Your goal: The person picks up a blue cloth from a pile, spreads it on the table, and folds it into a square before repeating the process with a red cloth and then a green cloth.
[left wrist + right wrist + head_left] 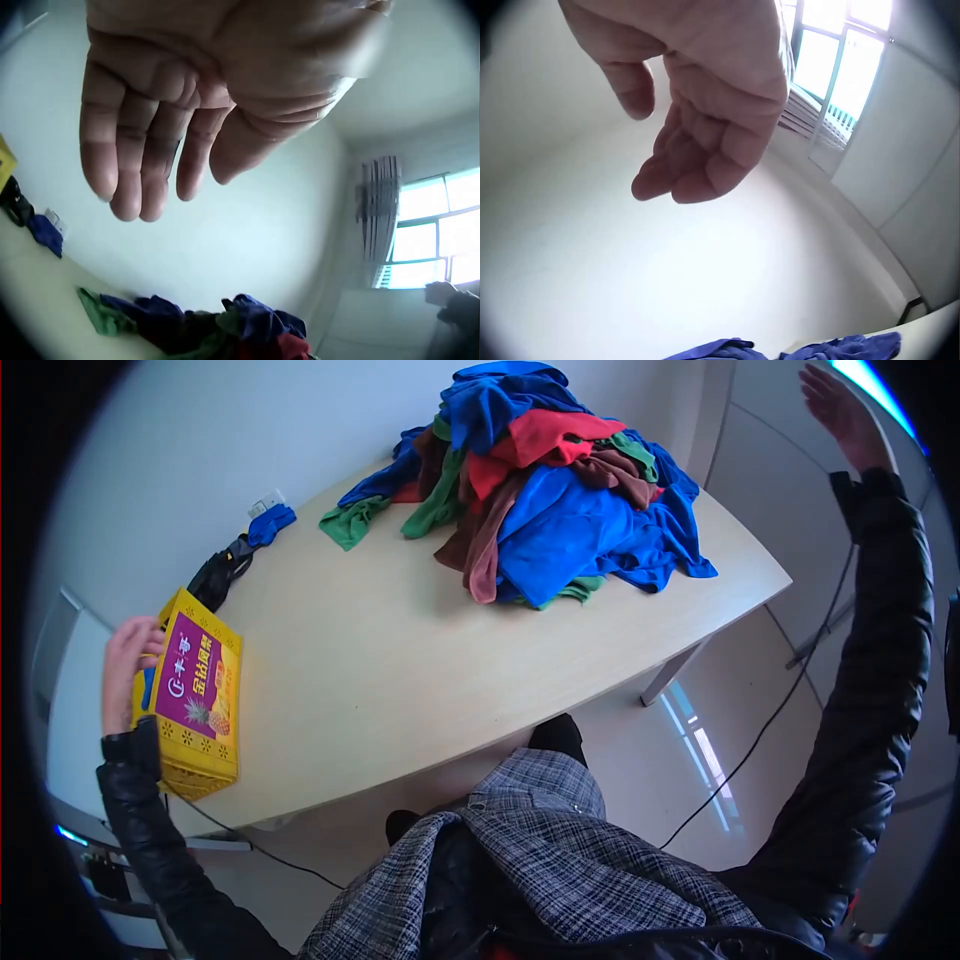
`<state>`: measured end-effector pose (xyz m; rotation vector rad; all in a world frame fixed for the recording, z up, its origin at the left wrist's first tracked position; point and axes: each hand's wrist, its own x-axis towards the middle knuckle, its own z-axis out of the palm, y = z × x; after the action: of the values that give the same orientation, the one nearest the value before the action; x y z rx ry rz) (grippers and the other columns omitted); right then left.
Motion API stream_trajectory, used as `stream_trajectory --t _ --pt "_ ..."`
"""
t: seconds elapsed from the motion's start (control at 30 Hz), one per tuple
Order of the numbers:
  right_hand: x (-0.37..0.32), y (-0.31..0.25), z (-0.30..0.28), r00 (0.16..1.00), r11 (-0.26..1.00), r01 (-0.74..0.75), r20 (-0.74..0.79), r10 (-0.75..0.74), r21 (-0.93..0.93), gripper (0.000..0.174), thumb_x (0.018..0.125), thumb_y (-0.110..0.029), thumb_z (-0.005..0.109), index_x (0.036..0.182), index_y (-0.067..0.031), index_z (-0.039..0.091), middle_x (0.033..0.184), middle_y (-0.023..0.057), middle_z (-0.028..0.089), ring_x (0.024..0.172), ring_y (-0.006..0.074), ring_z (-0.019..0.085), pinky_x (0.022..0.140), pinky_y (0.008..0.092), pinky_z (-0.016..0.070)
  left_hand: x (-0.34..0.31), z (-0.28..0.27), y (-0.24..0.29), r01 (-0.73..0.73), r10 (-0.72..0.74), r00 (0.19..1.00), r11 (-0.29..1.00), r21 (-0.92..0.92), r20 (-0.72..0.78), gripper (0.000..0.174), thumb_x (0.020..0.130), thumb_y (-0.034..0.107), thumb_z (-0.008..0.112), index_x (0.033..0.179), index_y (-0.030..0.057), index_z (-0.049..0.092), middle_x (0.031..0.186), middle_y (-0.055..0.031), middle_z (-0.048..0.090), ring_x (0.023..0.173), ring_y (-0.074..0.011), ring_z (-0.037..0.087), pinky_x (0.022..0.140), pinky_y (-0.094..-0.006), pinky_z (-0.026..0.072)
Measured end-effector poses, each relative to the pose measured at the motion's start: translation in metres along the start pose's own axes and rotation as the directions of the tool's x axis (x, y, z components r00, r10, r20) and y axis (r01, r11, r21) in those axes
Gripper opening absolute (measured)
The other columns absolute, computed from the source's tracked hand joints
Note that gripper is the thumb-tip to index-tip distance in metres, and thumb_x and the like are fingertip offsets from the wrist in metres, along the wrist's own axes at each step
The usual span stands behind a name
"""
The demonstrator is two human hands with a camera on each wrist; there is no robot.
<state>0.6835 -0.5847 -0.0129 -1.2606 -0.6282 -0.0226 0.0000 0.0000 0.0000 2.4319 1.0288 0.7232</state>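
The cloths (565,530) are blue, red, green and brown — blue most of all. The box (222,690) is yellow with dark flower marks, its panel (195,672) purple with white and yellow lettering. The table (350,650) is pale beige, the wall (250,430) whitish, the sleeves (872,650) black, the coat (570,860) checked — grey and black.

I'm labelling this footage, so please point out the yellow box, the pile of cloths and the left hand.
Yellow box (199,682): head view, its purple label.
Pile of cloths (560,510): head view, a blue cloth in front.
Left hand (202,79): left wrist view, the palm.
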Motion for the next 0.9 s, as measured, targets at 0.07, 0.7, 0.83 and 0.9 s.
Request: stream_trajectory --t 0.07,0.7,0.83,0.9 --pt "0.008 0.007 0.017 0.997 0.997 -0.066 0.023 0.067 -0.031 0.03 0.105 -0.02 0.042 0.121 0.0026 0.055 0.115 0.0223 0.064 0.102 0.0361 0.066 0.089 0.0498 0.0563 0.021 0.044 0.016 -0.05 0.055 0.979 0.998 -0.032 0.195 0.027 0.104 0.028 0.058 0.116 0.0044 0.066 0.095 -0.0021 0.069 0.084 -0.0075 0.064 0.072 -0.0215 0.0516" --pt "-0.205 0.248 0.31 0.527 0.461 -0.784 0.838 0.144 0.414 0.045 0.104 -0.045 0.054 0.131 -0.0095 0.059 0.117 0.0095 0.068 0.102 0.0205 0.068 0.094 0.0392 0.0529 0.122 0.458 0.247 0.172 0.312 0.858 0.574 -0.8 0.409 0.023 0.102 0.023 0.06 0.109 0.0026 0.066 0.097 -0.0084 0.072 0.086 -0.0153 0.071 0.077 -0.026 0.0584" --pt "-0.209 0.266 0.317 0.413 0.309 -0.879 0.904 0.113 0.363 0.042 0.105 -0.045 0.052 0.122 -0.0077 0.061 0.113 0.0089 0.069 0.1 0.0207 0.068 0.092 0.04 0.0536 0.157 0.474 0.245 0.138 0.239 0.882 0.692 -0.708 0.406 0.023 0.101 0.023 0.06 0.109 0.0025 0.066 0.097 -0.0083 0.072 0.085 -0.0156 0.071 0.077 -0.0267 0.0586" --pt "-0.251 0.24 0.342 0.422 0.339 -0.871 0.896 0.14 0.357 0.038 0.107 -0.042 0.049 0.116 -0.0067 0.061 0.1 0.0059 0.067 0.087 0.018 0.066 0.084 0.0374 0.054 0.153 0.439 0.223 0.108 0.256 0.884 0.701 -0.705 0.391 0.023 0.101 0.023 0.06 0.109 0.0025 0.066 0.097 -0.0086 0.072 0.085 -0.0159 0.071 0.076 -0.027 0.0588"
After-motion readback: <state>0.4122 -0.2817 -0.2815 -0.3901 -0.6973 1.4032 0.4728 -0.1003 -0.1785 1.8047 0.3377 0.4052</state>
